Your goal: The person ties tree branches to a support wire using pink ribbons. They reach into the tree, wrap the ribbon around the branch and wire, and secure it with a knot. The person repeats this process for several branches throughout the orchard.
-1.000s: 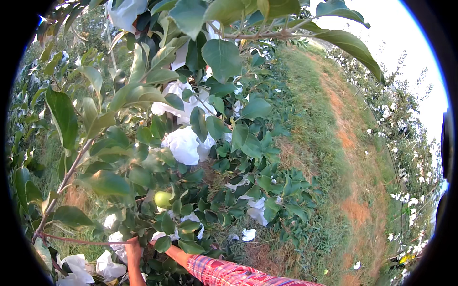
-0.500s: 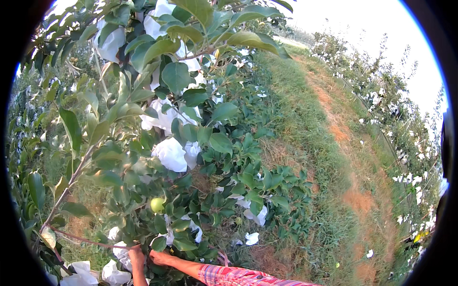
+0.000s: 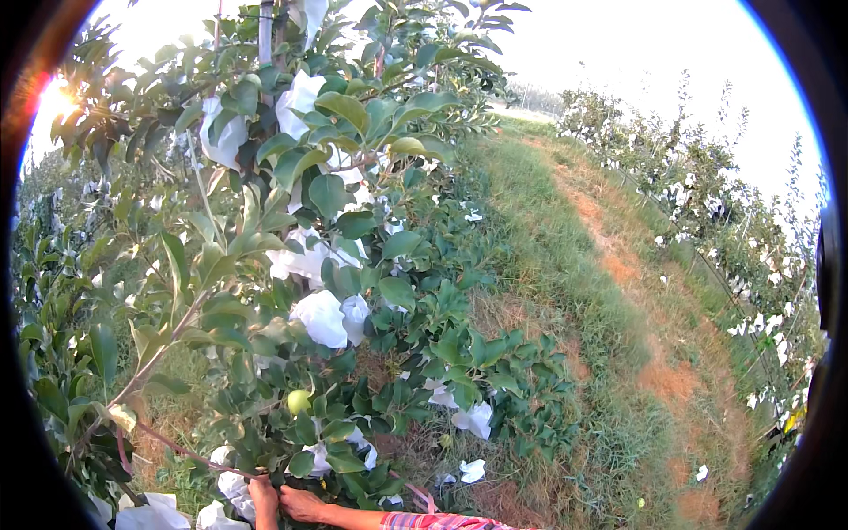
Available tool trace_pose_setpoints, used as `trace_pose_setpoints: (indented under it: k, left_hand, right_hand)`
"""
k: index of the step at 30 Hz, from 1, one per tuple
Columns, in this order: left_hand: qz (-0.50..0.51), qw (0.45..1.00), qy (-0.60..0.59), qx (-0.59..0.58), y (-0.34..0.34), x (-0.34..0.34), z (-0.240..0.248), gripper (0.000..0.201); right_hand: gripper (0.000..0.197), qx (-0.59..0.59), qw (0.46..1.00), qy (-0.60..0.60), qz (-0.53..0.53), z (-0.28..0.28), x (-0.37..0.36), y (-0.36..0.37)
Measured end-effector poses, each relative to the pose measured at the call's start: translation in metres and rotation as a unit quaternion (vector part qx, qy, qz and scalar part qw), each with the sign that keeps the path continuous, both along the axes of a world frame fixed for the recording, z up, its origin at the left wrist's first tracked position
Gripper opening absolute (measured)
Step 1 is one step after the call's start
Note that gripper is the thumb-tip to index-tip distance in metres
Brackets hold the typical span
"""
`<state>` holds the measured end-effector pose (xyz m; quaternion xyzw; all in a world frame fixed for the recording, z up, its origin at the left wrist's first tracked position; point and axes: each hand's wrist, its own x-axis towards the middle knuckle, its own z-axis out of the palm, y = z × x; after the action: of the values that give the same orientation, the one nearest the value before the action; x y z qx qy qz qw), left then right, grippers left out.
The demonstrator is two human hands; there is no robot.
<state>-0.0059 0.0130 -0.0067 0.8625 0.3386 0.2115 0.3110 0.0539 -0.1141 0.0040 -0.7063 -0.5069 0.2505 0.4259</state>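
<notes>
At the lower edge, my left hand [image 3: 263,496] is closed at the end of a reddish strip [image 3: 181,449], which runs taut from a branch [image 3: 168,344] on the left. Right beside it, my right hand [image 3: 303,504] reaches in from the right, fingers pinched together among leaves; what they hold is hidden. A white fruit bag [image 3: 235,488] hangs against the left hand. Above the hands, a bare green apple [image 3: 299,402] shows between leaves. Another piece of reddish strip [image 3: 420,495] lies to the right of my right wrist.
More white bags [image 3: 320,318] hang through the tree ahead, around a grey post [image 3: 265,34]. To the right, a grassy strip [image 3: 565,291] and a bare dirt track [image 3: 667,380] run away, with another bagged tree row [image 3: 707,212] beyond. A white bag [image 3: 473,470] lies low in the grass.
The view has tilted up a little, so tree and hands sit lower, and the sun shows at upper left. Both hands stay close together at the same spot by the strip.
</notes>
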Motion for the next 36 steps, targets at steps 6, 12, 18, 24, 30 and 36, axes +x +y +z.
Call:
trace_pose_setpoints:
  k: [6, 12, 18, 24, 30, 36]
  left_hand:
    - [0.051, 0.998, 0.029, -0.014, 0.009, -0.013, -0.008, 0.012]
    - [0.064, 0.996, 0.041, -0.037, -0.006, 0.001, 0.009, 0.018]
    - [0.030, 0.997, 0.068, 0.011, -0.008, 0.000, 0.005, 0.009]
    - [0.016, 0.994, 0.111, 0.018, -0.011, 0.009, 0.014, 0.019]
    - [0.052, 0.995, 0.089, 0.005, 0.003, -0.007, -0.001, 0.021]
    - [0.044, 0.998, 0.037, -0.007, -0.004, 0.004, -0.006, 0.025]
  right_hand:
    - [0.020, 0.116, 0.877, 0.466, -0.001, 0.006, 0.007, 0.002]
    - [0.022, 0.013, 0.794, 0.608, -0.001, -0.037, -0.007, 0.010]
    - [0.020, 0.011, 0.853, 0.522, -0.004, -0.061, -0.015, 0.007]
    - [0.029, -0.030, 0.968, 0.247, -0.032, -0.052, -0.013, 0.001]
    - [0.025, -0.107, 0.984, 0.142, -0.024, -0.009, -0.020, -0.003]
    - [0.027, 0.015, 0.995, 0.092, -0.031, -0.064, -0.013, -0.001]
